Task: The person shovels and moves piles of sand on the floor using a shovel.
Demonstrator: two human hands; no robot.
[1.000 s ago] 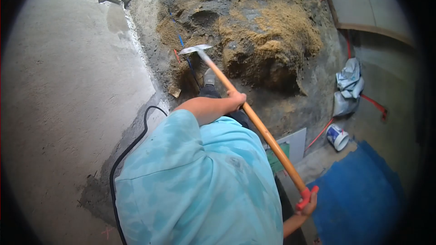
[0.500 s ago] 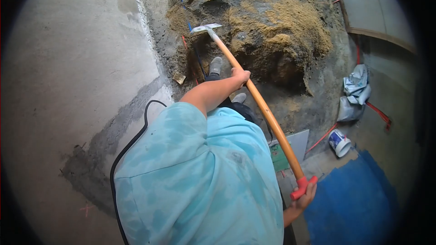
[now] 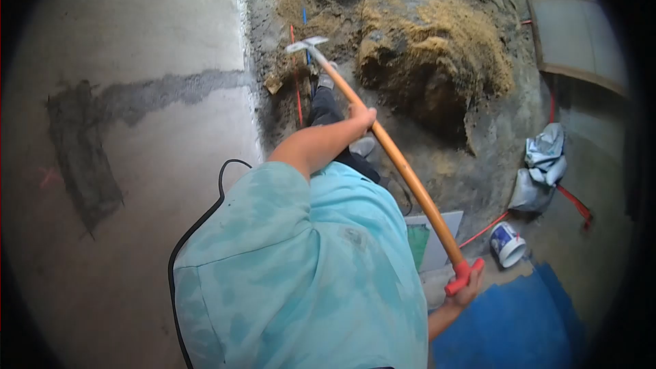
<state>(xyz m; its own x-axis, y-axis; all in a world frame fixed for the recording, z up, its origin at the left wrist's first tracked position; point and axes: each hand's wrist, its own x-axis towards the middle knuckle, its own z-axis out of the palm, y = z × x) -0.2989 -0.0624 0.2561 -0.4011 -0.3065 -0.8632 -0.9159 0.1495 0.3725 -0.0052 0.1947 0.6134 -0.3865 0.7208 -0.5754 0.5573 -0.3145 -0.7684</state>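
T-handled spade [image 3: 413, 181] slants across the body, blade [image 3: 307, 44] near the soil mound [image 3: 437, 48]. Left hand [image 3: 363, 117] fingers closed round mid-shaft; right hand [image 3: 469, 291] fingers curled on red grip [image 3: 462, 277]. Since half a second ago: blade shifted leftward, now overlapping red line [image 3: 298, 106]. White-and-blue bucket [image 3: 504, 237] tipped, contents unclear. Silvery sack [image 3: 532, 193] near it, contents hidden.

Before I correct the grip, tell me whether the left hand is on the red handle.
No, the left hand grips the wooden shaft.
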